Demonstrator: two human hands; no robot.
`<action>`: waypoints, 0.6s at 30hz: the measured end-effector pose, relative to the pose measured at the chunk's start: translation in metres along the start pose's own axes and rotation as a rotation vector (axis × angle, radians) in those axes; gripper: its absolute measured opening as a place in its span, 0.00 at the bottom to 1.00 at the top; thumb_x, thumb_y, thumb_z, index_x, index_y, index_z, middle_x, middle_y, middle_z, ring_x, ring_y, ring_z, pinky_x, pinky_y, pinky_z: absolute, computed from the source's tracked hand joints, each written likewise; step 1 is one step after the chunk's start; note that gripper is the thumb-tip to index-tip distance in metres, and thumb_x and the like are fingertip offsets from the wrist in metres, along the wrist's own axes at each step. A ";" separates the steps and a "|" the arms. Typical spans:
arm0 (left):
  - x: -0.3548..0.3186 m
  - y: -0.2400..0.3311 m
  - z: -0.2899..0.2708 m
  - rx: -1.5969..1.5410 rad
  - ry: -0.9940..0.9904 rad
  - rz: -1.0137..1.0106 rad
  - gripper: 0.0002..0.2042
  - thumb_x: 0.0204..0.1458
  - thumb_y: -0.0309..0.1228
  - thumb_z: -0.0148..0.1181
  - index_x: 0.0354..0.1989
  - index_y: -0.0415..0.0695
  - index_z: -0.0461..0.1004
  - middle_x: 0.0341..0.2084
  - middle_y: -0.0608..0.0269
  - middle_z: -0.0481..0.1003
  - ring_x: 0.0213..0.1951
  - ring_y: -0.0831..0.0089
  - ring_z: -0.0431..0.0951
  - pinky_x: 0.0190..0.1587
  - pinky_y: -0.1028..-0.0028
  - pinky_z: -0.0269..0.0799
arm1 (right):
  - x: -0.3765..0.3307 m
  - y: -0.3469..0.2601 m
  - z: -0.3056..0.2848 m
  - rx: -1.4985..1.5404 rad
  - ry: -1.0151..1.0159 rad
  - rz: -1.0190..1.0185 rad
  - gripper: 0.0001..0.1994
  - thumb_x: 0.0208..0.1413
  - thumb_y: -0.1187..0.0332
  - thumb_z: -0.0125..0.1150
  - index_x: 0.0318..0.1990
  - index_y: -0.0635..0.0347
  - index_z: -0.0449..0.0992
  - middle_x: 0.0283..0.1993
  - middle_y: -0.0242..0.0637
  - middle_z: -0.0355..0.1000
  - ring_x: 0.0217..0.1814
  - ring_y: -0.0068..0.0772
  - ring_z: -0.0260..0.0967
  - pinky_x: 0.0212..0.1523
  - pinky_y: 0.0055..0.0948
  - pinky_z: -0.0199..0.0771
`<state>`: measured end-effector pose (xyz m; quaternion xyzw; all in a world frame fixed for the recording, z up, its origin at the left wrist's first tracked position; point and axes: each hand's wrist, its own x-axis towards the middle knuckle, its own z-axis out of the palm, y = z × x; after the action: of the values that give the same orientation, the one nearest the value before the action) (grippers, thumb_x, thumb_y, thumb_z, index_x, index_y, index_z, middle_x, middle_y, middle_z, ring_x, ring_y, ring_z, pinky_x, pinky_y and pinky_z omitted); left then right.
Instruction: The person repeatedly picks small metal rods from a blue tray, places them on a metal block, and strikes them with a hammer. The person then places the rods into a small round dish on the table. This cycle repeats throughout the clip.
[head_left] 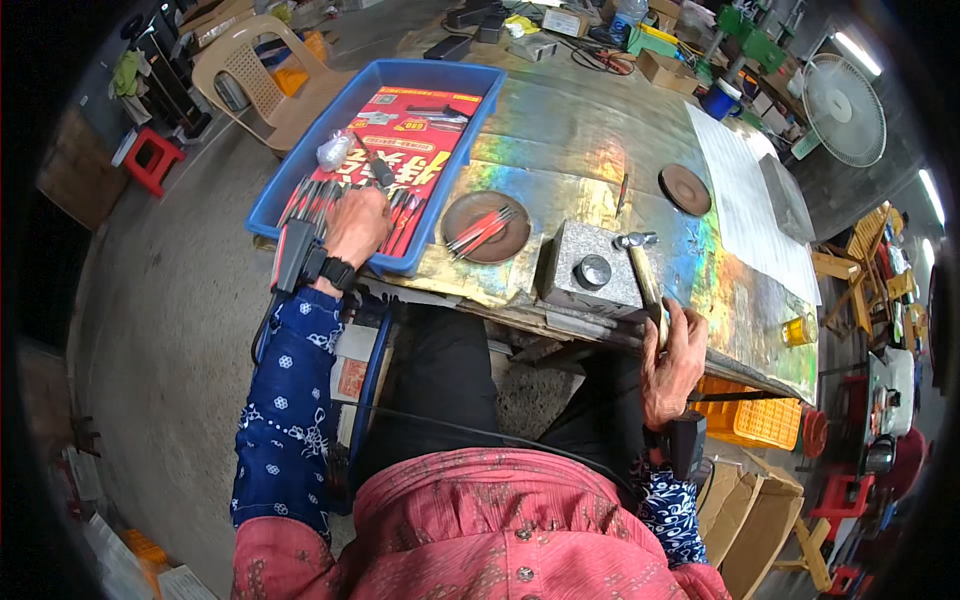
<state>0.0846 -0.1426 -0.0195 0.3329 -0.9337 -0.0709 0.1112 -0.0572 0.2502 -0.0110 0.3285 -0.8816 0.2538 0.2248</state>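
My left hand (358, 228) reaches into the blue plastic tray (262, 205), fingers curled down among several slim red-and-black rods (312, 200); its fingertips are hidden, so what they grip cannot be made out. My right hand (672, 362) is closed round the lower handle of a hammer (645, 277), whose metal head lies against the right edge of a grey metal block (605, 248). A small round black metal piece (592, 272) sits on that block. Between tray and block, a brown round dish (466, 214) holds several thin red-handled pieces (481, 233).
Inside the tray lie a red printed sheet (420, 112) and a silvery wrapped lump (335, 150). On the table are a second brown dish (685, 189), a thin dark stick (622, 193), white paper (745, 180) and a yellow jar (799, 331). A beige chair (262, 85) stands beyond the tray.
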 end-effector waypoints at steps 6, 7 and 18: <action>0.016 0.001 0.011 0.020 -0.048 0.011 0.07 0.43 0.29 0.66 0.25 0.37 0.77 0.25 0.43 0.76 0.33 0.48 0.78 0.35 0.58 0.72 | -0.003 0.006 0.002 0.002 -0.009 0.000 0.18 0.53 0.70 0.62 0.53 0.58 0.72 0.46 0.52 0.66 0.47 0.53 0.65 0.47 0.43 0.66; 0.017 0.004 0.011 -0.005 -0.056 0.011 0.08 0.42 0.29 0.67 0.24 0.37 0.77 0.24 0.43 0.76 0.32 0.47 0.78 0.35 0.57 0.72 | -0.003 0.007 0.002 0.007 -0.001 -0.003 0.18 0.54 0.70 0.62 0.53 0.58 0.72 0.46 0.51 0.66 0.47 0.53 0.65 0.47 0.43 0.66; 0.028 0.008 0.027 0.114 -0.145 -0.019 0.10 0.41 0.29 0.67 0.29 0.34 0.77 0.30 0.39 0.76 0.37 0.44 0.77 0.39 0.54 0.74 | 0.000 0.003 0.003 0.028 0.034 0.018 0.17 0.53 0.70 0.62 0.50 0.60 0.73 0.45 0.50 0.67 0.45 0.51 0.65 0.47 0.43 0.65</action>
<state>0.0515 -0.1527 -0.0391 0.3416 -0.9386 -0.0428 0.0236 -0.0603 0.2505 -0.0142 0.3193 -0.8769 0.2737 0.2328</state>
